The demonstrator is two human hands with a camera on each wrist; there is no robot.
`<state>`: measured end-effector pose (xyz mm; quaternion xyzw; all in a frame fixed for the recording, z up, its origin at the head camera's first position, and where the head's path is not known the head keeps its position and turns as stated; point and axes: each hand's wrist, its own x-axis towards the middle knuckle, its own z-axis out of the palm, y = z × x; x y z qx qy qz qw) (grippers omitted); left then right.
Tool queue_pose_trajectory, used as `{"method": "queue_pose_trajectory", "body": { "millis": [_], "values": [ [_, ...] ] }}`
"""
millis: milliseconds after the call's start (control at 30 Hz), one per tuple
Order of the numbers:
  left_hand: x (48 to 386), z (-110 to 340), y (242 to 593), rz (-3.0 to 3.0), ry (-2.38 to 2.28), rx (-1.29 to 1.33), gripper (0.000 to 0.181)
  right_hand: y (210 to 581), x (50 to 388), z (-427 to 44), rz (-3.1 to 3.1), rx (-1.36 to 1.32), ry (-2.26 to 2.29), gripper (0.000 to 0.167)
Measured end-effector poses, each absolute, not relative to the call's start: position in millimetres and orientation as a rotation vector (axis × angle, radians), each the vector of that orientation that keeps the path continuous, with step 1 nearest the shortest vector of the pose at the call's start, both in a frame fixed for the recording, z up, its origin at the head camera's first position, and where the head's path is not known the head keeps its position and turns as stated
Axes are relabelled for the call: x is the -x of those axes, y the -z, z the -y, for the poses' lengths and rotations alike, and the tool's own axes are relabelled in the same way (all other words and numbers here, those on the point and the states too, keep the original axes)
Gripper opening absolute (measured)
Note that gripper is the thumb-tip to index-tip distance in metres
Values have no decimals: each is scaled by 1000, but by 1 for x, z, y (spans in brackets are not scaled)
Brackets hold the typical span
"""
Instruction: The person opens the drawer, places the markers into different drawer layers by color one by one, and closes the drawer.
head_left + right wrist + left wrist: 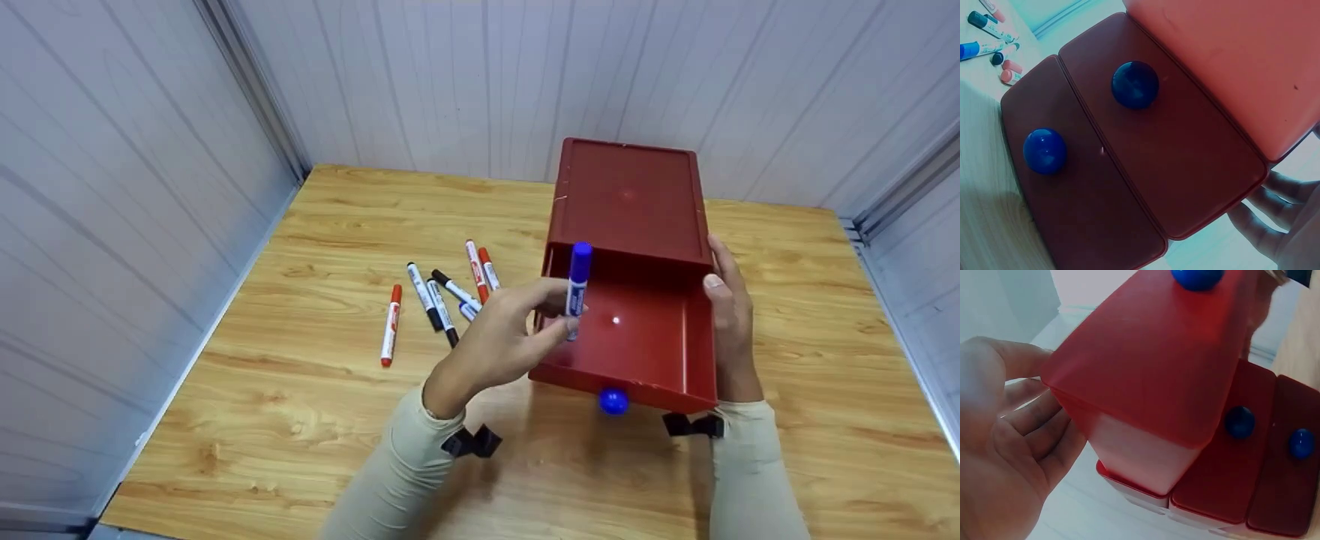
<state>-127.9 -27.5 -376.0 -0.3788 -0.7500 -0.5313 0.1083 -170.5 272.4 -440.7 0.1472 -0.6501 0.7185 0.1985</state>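
Note:
My left hand [502, 330] pinches a blue marker [580, 274] between thumb and fingers, cap end upward, above the pulled-out top drawer [645, 349] of a red plastic drawer unit [630, 199]. The drawer floor under it looks bare. In the left wrist view the left hand [1010, 433] is beside the drawer front [1145, 354], and the marker is hidden. Along the unit's right side rests my right hand [733, 330], its thumb by the drawer's rim. The right wrist view shows the right hand's fingers [1258, 228] against the side of the unit.
Several markers lie on the wooden table left of the unit, among them a red marker [391, 326] apart from the others and a black marker [424, 296]. A blue knob [613, 401] sticks out from the open drawer. Two lower drawers with blue knobs [1135, 84] are closed.

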Motion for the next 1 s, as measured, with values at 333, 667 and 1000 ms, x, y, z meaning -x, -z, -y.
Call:
{"method": "queue_pose_trajectory", "body": {
  "millis": [333, 667, 1000],
  "values": [
    [133, 27, 370, 2389, 1291, 1296, 26, 445, 170, -273, 1845, -416, -2015, 52],
    [136, 23, 358, 2532, 1040, 1340, 23, 442, 172, -272, 1779, -482, -2020, 53],
    [136, 16, 354, 2602, 860, 1311, 17, 444, 173, -272, 1763, -483, -2006, 52]
  ]
}}
